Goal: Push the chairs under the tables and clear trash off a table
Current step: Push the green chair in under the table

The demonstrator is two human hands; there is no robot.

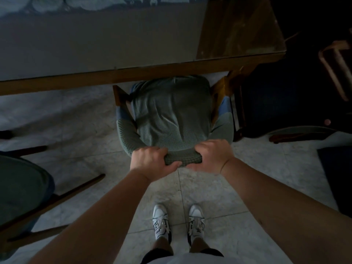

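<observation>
A wooden chair (171,115) with a grey-green knitted cover stands in front of me, its seat partly under the edge of the table (133,75). My left hand (150,161) and my right hand (211,155) both grip the top of the covered chair back, close together. The table has a wooden rim and a grey cloth under a clear sheet. No trash shows on the visible part of the table.
Another chair (24,189) with a dark green cover stands out from the table at my left. A dark wooden chair (335,67) and dark furniture fill the right side. Pale marble floor tiles (266,168) lie under my white shoes (179,221).
</observation>
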